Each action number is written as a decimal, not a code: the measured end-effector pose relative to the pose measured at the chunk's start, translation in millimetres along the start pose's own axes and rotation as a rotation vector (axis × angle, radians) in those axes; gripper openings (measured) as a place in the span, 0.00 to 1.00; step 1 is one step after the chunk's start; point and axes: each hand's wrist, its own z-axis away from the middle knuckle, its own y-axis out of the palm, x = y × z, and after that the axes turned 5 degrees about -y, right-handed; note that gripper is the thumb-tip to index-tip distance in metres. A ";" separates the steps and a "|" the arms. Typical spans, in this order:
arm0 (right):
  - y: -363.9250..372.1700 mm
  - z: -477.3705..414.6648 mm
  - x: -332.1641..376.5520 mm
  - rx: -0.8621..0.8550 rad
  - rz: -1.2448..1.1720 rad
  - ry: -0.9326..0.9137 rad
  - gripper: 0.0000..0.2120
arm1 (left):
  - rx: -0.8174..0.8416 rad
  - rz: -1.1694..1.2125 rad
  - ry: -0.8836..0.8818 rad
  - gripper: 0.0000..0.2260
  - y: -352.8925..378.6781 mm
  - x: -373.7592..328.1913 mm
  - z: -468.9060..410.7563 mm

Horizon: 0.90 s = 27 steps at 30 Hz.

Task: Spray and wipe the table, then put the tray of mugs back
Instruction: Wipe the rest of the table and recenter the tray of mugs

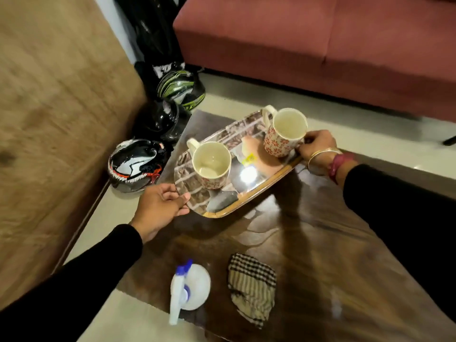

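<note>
you hold the mirrored tray (pixel 249 176) by its short ends at the centre of the frame, left hand (pixel 160 206) and right hand (pixel 317 146) each closed on the rim, likely so both mugs (pixel 212 164) stay level. whether it rests on the table (pixel 320 243) or hangs above it is unclear. the spray bottle (pixel 187 287) and checked cloth (pixel 251 287) lie at the lower centre.

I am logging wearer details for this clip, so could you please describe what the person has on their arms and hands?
Both arms are in long, plain black sleeves that end at the wrists. The left hand is bare, with no jewellery visible. The right hand is bare too, but its wrist carries thin gold-coloured bangles and a dark red band beside them. No gloves.
</note>
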 end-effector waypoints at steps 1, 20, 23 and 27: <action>-20.4 11.6 -7.3 -0.020 -0.010 0.027 0.05 | 0.041 -0.042 0.014 0.09 5.6 -12.3 6.4; -223.0 172.6 -260.0 -0.410 -0.314 0.564 0.09 | 0.130 -0.063 -0.023 0.13 290.1 -32.7 97.4; -226.5 188.9 -304.9 -0.406 -0.314 0.605 0.08 | 0.127 -0.077 -0.052 0.15 331.0 -12.4 97.4; -218.1 211.3 -347.7 -0.378 -0.301 0.644 0.06 | 0.126 -0.163 -0.054 0.17 361.1 14.1 88.0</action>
